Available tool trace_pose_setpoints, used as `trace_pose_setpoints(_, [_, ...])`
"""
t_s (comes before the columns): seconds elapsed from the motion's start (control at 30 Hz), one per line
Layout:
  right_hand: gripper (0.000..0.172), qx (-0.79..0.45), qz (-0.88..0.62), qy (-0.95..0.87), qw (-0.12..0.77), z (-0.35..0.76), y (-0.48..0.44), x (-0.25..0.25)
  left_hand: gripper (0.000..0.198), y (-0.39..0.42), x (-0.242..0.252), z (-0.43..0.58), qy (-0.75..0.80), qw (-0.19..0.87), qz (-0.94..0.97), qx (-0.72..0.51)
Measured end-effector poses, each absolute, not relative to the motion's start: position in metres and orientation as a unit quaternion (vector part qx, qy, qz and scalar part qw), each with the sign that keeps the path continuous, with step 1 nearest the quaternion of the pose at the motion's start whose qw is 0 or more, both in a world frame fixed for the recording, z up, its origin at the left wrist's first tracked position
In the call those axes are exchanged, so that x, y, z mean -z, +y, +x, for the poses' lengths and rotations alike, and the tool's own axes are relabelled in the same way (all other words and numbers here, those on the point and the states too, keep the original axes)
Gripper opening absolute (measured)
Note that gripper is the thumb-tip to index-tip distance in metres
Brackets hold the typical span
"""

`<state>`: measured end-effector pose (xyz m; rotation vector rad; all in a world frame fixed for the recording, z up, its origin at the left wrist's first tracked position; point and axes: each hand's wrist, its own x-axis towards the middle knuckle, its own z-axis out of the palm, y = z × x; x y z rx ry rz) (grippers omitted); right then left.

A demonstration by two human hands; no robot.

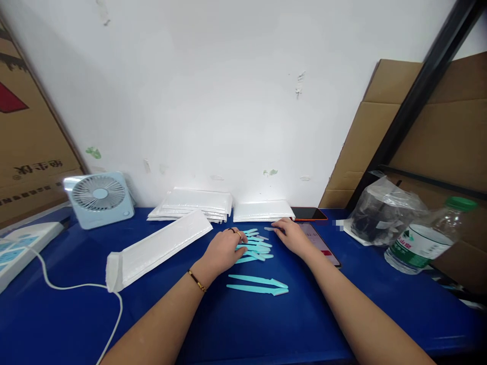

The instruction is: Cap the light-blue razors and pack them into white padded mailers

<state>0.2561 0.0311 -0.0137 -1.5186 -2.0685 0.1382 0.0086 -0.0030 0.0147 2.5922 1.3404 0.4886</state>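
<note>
Several turquoise eyebrow razors lie in a loose pile in the middle of the blue table. My left hand rests at the pile's left side, its thumb and forefinger apart over the handle ends. Just right of the pile, my right hand has its fingers closed at a small translucent strip, whose far end sticks out leftward. Nearer to me, two more turquoise eyebrow razors lie side by side, blades to the right.
White padded mailers are stacked by the wall, with another stack beside them. One open mailer lies to the left. A fan, power strip and cable stand left; phones, a bagged cup and bottle right.
</note>
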Motion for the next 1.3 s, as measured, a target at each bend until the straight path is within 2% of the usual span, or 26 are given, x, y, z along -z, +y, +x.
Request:
trace_pose_setpoints(0.2, [0.017, -0.048, -0.588, -0.769, 0.246, 0.251, 0.039, 0.021, 0.025, -0.019, -0.017, 0.015, 0.324, 0.192, 0.922, -0.082])
trace_pose_setpoints(0.4, [0.01, -0.101, -0.598, -0.751, 0.262, 0.256, 0.032, 0.011, 0.01, -0.024, -0.017, 0.021, 0.354, 0.149, 0.922, -0.046])
trace_pose_setpoints(0.5, [0.014, -0.189, -0.575, -0.733, 0.312, 0.262, 0.021, 0.0, 0.008, -0.021, -0.017, 0.019, 0.36, 0.125, 0.922, -0.064])
trace_pose_setpoints(0.6, [0.025, -0.312, -0.524, -0.712, 0.347, 0.265, 0.009, -0.014, 0.014, -0.013, -0.021, 0.011, 0.402, 0.137, 0.899, -0.107])
trace_pose_setpoints(0.7, [0.032, -0.366, -0.487, -0.7, 0.372, 0.263, -0.001, -0.024, 0.021, -0.002, -0.025, 0.0, 0.454, 0.153, 0.863, -0.162])
trace_pose_setpoints(0.9, [0.031, -0.36, -0.471, -0.715, 0.371, 0.254, -0.003, -0.026, 0.023, 0.008, -0.022, -0.01, 0.475, 0.201, 0.834, -0.194])
trace_pose_setpoints(1.2, [0.028, -0.382, -0.457, -0.727, 0.342, 0.237, -0.002, -0.012, 0.022, 0.004, -0.019, -0.002, 0.462, 0.202, 0.845, -0.182])
trace_pose_setpoints(1.3, [0.029, -0.353, -0.47, -0.738, 0.331, 0.235, 0.0, -0.005, 0.019, 0.005, -0.015, 0.001, 0.463, 0.176, 0.852, -0.171])
